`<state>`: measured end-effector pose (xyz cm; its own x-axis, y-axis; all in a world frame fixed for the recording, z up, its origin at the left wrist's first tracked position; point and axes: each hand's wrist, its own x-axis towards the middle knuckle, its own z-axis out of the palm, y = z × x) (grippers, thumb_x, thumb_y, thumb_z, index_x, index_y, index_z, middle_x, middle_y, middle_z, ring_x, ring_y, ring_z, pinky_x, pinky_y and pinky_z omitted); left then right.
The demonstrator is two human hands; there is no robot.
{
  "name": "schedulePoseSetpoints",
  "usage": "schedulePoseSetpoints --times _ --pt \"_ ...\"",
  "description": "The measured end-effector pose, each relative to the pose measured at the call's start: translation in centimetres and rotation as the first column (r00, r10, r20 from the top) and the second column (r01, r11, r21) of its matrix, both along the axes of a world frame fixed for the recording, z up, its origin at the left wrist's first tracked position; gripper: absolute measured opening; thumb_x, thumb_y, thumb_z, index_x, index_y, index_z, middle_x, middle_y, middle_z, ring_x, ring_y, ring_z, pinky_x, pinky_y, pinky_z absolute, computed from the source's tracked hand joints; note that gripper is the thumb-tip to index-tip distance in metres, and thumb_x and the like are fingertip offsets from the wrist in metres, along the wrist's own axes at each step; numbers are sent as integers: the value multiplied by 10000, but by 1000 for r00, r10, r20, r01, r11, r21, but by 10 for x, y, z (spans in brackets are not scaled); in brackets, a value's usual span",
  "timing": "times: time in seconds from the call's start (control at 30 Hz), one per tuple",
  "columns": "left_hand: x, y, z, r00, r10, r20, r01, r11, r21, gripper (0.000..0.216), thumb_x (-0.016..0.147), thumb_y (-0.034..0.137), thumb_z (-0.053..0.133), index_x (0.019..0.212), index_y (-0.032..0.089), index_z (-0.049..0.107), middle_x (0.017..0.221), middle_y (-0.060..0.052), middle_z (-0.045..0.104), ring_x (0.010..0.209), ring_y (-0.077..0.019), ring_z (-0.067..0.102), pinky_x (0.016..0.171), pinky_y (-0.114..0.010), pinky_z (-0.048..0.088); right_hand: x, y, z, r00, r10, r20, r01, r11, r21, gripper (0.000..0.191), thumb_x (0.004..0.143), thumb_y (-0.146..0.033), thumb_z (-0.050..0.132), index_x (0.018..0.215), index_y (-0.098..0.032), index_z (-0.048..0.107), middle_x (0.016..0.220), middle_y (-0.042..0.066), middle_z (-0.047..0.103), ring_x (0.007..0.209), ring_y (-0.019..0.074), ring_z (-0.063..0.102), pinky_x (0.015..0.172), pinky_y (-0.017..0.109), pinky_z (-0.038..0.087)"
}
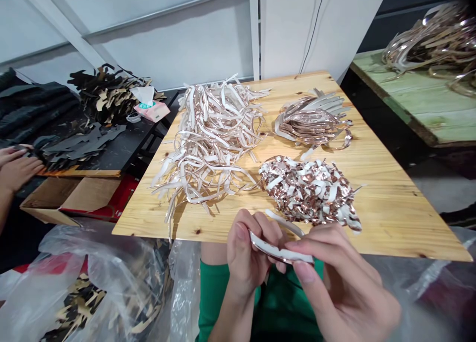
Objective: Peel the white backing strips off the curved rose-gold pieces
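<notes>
Between my two hands, just off the table's front edge, a narrow strip (pixel 280 253) with a white face and a shiny rose-gold side is stretched. My left hand (pixel 251 248) has its fingers curled round the strip's left part. Thumb and forefinger of my right hand (pixel 334 272) pinch its right end. A paler tail of strip shows behind my fingers. Close beyond my hands lies a heap of short crinkled rose-gold and white pieces (pixel 310 191). Farther back is a flat bundle of strips (pixel 314 119), and at the left a large tangle of long strips (pixel 215 139).
The wooden table (pixel 386 193) carries these piles. To the left, a black table (pixel 130 143) holds dark scraps and a tissue box (pixel 152 109); another person's hands (pixel 18 166) are there. Below are a cardboard box (pixel 70 196) and plastic bags (pixel 111 267). More strips (pixel 439 44) lie on a bench at right.
</notes>
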<state>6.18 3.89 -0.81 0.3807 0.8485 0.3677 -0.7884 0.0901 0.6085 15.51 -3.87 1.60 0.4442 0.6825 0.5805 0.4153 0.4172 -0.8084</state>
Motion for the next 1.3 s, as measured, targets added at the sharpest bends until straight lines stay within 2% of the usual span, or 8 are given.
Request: schedulePoseSetpoints --times 0.37,0.57,1.3 --pt "-4 2 5 999 8 -52 -11 998 -62 487 1211 492 467 813 214 440 661 59 443 513 -95 448 595 -193 471 0 -5 -7 994 106 -25 -106 994 -8 390 964 45 712 1263 -185 810 1050 45 734 959 199 666 772 371 559" --pt "-5 2 3 999 -21 -32 19 998 -59 475 1214 486 454 820 221 453 654 53 443 516 -111 456 545 -185 448 1 -4 -8 994 99 -36 -99 995 -6 372 974 24 720 1268 -183 816 1058 40 742 925 185 668 729 355 553" --pt "-7 3 3 999 -13 -32 11 998 -62 483 1216 488 445 815 219 439 635 57 420 523 -113 450 593 -199 480 1 -4 -9 991 128 -42 -129 991 -20 402 977 29 734 1298 -196 822 1058 31 747 925 182 669 738 359 542"
